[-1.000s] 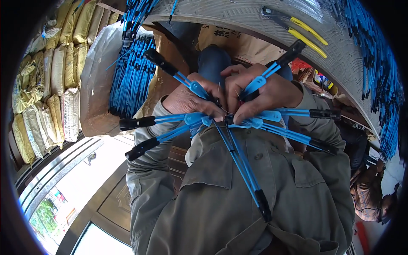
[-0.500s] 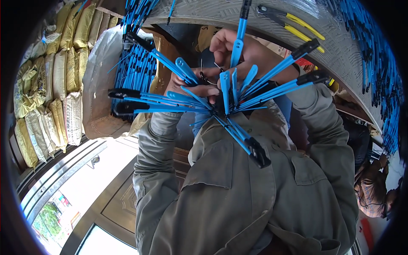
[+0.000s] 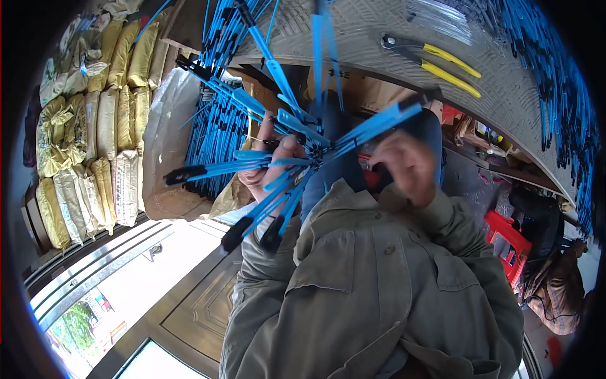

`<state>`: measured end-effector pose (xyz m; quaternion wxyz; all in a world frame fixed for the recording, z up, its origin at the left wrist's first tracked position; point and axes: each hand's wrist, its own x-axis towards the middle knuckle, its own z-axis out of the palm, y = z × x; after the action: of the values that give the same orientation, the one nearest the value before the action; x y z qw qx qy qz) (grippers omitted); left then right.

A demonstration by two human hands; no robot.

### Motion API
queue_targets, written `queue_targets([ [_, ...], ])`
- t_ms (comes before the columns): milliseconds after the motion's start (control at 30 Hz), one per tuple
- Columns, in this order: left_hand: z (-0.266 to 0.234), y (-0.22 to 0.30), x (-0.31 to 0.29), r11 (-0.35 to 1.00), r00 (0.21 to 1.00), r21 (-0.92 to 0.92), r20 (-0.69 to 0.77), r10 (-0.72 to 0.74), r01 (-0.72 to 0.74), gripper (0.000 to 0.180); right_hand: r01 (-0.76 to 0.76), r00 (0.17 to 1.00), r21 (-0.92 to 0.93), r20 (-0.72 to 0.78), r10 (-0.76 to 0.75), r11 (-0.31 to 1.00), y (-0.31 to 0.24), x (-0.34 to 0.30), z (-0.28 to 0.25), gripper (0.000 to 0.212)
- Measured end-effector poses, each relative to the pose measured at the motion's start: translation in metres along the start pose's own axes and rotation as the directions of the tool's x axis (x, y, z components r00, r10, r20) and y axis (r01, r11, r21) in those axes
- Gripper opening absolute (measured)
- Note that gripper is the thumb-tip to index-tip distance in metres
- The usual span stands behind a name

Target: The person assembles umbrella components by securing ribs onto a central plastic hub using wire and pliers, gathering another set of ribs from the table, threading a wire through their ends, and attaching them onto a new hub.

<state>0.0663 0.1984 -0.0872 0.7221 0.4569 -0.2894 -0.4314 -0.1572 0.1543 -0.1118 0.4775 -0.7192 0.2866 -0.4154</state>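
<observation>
My left hand (image 3: pixel 265 167) is closed around the middle of a spoked frame (image 3: pixel 315 151), whose blue plastic arms with black ends fan out on all sides over my lap. A thin metal wire (image 3: pixel 255 139) sticks out by the left fingers. The frame's far and right-hand arms are smeared by motion. To the right of the frame and apart from it, my right hand (image 3: pixel 407 165) is blurred, its fingers loosely bent and apart; I see nothing in it.
Left of my hands stands a lined carton (image 3: pixel 167 183) packed with blue-and-black arms. More blue arms (image 3: pixel 562 107) lie along the right of the worktop (image 3: pixel 353 54), with yellow-handled pliers (image 3: pixel 435 63) there. Filled bags (image 3: pixel 95 126) are stacked at left. A red stool (image 3: pixel 508 243) and another person (image 3: pixel 558 284) are at right.
My right hand has left the frame's middle and moved right and down. The frame has turned and shifted slightly left in my left hand. My view has shifted a little.
</observation>
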Motion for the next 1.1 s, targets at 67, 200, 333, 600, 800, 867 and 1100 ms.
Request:
queue_targets([
  [67, -0.003, -0.009, 0.003, 0.996, 1.000, -0.086, 0.020, -0.002, 0.004, 0.050, -0.235, 0.972, 0.038, 0.024, 0.235, 0.971, -0.012, 0.004, 0.035, 0.010],
  [200, 0.005, -0.021, 0.010, 0.989, 0.989, 0.027, 0.032, 0.143, -0.144, 0.048, -0.180, 0.982, -0.047, -0.067, 0.176, 0.983, 0.024, 0.008, 0.061, 0.013],
  [333, 0.021, -0.015, 0.015, 0.964, 0.971, 0.157, -0.069, 0.228, -0.215, 0.044, -0.223, 0.958, 0.236, 0.233, 0.168, 0.946, 0.038, 0.014, 0.061, 0.024],
  [600, 0.022, -0.032, 0.022, 0.957, 0.956, 0.036, 0.069, 0.284, -0.286, 0.036, -0.154, 0.988, 0.008, 0.008, 0.154, 0.988, 0.013, -0.001, 0.069, 0.039],
  [800, 0.039, -0.037, 0.020, 0.930, 0.933, 0.075, 0.056, 0.356, -0.359, 0.030, -0.289, 0.957, 0.332, 0.086, 0.277, 0.898, 0.021, -0.011, 0.055, 0.033],
  [867, 0.050, -0.038, 0.015, 0.924, 0.930, 0.106, 0.033, 0.365, -0.367, 0.032, -0.352, 0.936, 0.397, 0.162, 0.313, 0.847, 0.024, -0.015, 0.054, 0.032],
  [1100, 0.067, -0.030, 0.007, 0.917, 0.930, 0.181, -0.025, 0.366, -0.356, 0.035, -0.174, 0.937, 0.031, -0.303, 0.176, 0.984, 0.008, -0.015, 0.064, 0.027],
])
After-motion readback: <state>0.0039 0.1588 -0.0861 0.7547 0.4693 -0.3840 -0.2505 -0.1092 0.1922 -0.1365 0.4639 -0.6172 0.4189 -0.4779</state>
